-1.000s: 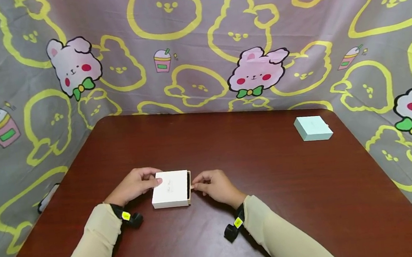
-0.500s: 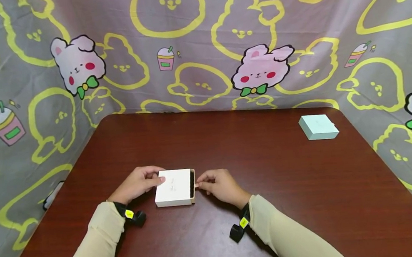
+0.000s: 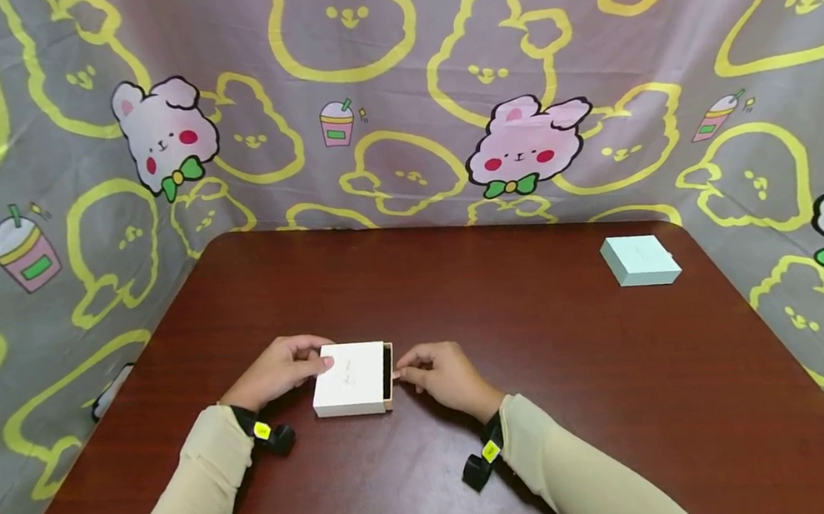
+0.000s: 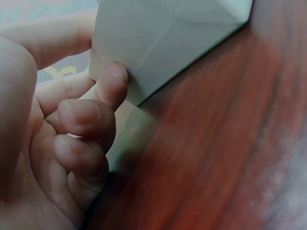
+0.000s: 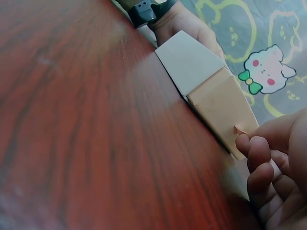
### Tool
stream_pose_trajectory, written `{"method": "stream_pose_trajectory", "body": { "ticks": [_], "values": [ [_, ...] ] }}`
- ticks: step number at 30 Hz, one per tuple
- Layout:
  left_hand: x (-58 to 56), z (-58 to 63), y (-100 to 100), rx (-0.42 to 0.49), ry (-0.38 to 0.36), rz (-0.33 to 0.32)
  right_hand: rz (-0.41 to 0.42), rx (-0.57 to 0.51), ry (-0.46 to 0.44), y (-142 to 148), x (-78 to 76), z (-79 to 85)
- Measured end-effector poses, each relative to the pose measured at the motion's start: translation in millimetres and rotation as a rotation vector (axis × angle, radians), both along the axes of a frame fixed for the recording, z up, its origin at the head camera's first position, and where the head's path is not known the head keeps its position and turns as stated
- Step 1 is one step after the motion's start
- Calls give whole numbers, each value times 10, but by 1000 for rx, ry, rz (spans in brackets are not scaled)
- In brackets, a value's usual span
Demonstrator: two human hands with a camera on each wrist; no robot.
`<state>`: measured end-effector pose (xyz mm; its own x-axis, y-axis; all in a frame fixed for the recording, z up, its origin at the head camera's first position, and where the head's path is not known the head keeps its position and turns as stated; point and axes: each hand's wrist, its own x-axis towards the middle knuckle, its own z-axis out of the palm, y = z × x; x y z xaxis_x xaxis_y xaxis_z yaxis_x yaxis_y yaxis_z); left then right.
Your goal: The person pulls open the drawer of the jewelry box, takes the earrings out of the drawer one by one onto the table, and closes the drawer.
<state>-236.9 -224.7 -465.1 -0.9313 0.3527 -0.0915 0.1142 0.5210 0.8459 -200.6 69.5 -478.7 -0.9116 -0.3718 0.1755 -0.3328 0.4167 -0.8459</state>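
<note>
A flat white drawer-style box (image 3: 349, 378) with faint script on its lid lies on the table between my hands. Its tan inner tray (image 5: 223, 108) sticks out a little on the right side, showing a dark strip of the inside from above. My left hand (image 3: 281, 371) grips the box's left end, thumb on top and fingers at the far side and end. With thumb and forefinger, my right hand (image 3: 446, 377) pinches a small pull tab (image 5: 239, 130) on the tray's end face. In the left wrist view, the white sleeve (image 4: 158, 43) of the box meets my fingertips.
A pale mint box (image 3: 640, 260) rests at the far right corner of the brown wooden table (image 3: 415, 282). A patterned curtain (image 3: 391, 58) with cartoon rabbits hangs around the table's back and sides. Each wrist wears a black strapped camera (image 3: 477, 469).
The tan tray has slid slightly further out to the right, widening the dark gap. Both hands keep their hold, and the whole head view has shifted a little.
</note>
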Motion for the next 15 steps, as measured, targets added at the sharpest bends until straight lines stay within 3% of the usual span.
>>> {"method": "stream_pose_trajectory", "body": {
  "ticks": [15],
  "values": [
    [8,4,-14,34,9,-24,-21,33,-9,-14,13,33]
  ]
}}
